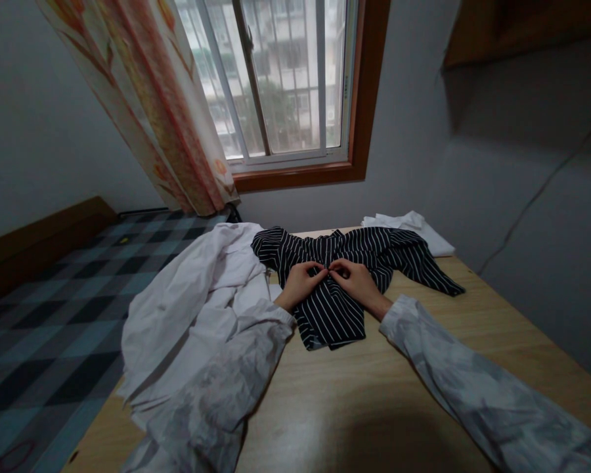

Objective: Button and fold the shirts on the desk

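A black shirt with thin white stripes (335, 309) lies spread on the wooden table (374, 394), its sleeves reaching out to the left and right. My left hand (301, 282) and my right hand (357, 279) meet at the middle of its front. Both pinch the fabric with closed fingers, fingertips almost touching each other. What sits between the fingertips is too small to make out. Both my arms are in pale, loose sleeves.
A large white garment (187, 315) hangs over the table's left edge. Folded white cloth (414, 226) lies at the far right corner. A checked bed (54, 309) stands to the left, and a curtained window (276, 85) is behind the table.
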The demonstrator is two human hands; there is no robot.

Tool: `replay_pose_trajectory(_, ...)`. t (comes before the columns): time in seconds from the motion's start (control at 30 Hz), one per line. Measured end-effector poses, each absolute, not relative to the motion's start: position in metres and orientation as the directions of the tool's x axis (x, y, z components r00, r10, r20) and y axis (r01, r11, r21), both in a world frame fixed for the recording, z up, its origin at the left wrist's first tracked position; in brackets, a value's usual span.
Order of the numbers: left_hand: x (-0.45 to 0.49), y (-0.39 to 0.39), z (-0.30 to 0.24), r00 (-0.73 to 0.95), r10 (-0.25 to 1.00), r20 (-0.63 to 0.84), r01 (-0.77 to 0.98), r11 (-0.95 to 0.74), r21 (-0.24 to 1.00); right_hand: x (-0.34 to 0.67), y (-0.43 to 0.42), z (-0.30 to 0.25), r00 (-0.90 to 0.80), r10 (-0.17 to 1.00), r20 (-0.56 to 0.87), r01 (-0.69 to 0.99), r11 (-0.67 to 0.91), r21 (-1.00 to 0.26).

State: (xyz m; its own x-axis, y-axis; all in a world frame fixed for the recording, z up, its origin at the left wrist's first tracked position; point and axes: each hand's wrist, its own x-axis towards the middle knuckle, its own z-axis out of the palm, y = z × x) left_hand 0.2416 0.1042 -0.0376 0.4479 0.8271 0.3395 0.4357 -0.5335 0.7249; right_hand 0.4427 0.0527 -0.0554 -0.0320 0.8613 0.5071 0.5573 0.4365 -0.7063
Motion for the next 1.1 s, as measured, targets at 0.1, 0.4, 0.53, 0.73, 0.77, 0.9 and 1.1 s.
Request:
replay_pose_trajectory(0.1, 0.242, 0.104, -0.037, 0.453, 0.813, 0.365, 0.400, -0.551, 0.732, 0.442, 0.053, -0.055, -0.015, 0.868, 0.496, 0.550, 0.422, -0.721)
replay_pose_trajectory(0.4, 0.242, 0.103, -0.037, 0.429, 0.813, 0.393, 0.355, -0.552, 0.754, 0.444, 0.059, -0.064, 0.012, 0.885, 0.466, 0.463, 0.408, -0.787)
replay_pose_trajectory(0.53, 0.242, 0.106, -0.039, 0.439, 0.814, 0.381, 0.359, -0.547, 0.756, 0.444, 0.058, -0.065, 0.023, 0.882, 0.471, 0.447, 0.413, -0.794)
replay_pose_trajectory(0.73, 0.245, 0.108, -0.044, 0.436, 0.816, 0.379, 0.391, -0.551, 0.737, 0.443, 0.058, -0.064, 0.012, 0.860, 0.509, 0.530, 0.427, -0.733)
replay_pose_trajectory(0.77, 0.245, 0.108, -0.045, 0.432, 0.818, 0.379, 0.403, -0.551, 0.730, 0.443, 0.058, -0.065, 0.009, 0.858, 0.514, 0.546, 0.426, -0.721)
replay_pose_trajectory(0.9, 0.247, 0.107, -0.045, 0.413, 0.834, 0.367, 0.443, -0.536, 0.719, 0.443, 0.058, -0.066, -0.008, 0.848, 0.530, 0.602, 0.427, -0.675)
replay_pose_trajectory(1.1, 0.244, 0.109, -0.042, 0.415, 0.851, 0.321, 0.393, -0.486, 0.781, 0.442, 0.056, -0.064, -0.020, 0.844, 0.536, 0.616, 0.433, -0.659)
